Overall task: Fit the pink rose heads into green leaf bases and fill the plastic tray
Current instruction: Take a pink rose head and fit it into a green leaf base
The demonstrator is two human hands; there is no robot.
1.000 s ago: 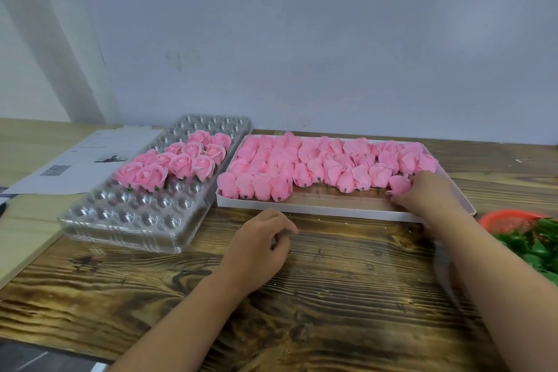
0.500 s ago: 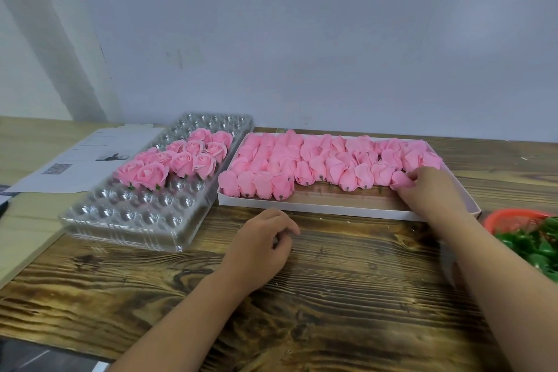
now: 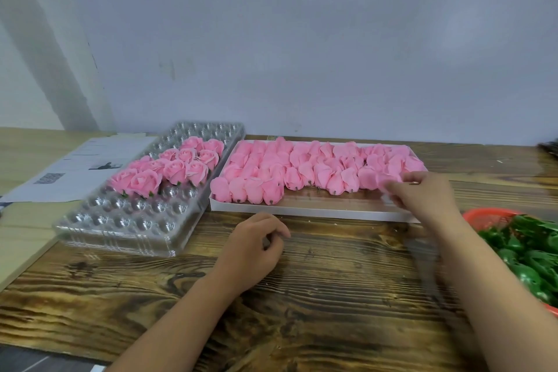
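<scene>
While right hand (image 3: 422, 193) pinches, rose head (image 3: 389, 180) blurred.

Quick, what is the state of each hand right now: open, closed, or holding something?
Left hand: rests on the wooden table, fingers loosely curled, holding nothing.
Right hand: pinches a pink rose head at the white box.

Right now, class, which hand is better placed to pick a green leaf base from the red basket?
Right. The right hand is beside the red basket of leaf bases; the left hand rests mid-table, farther away.
</scene>
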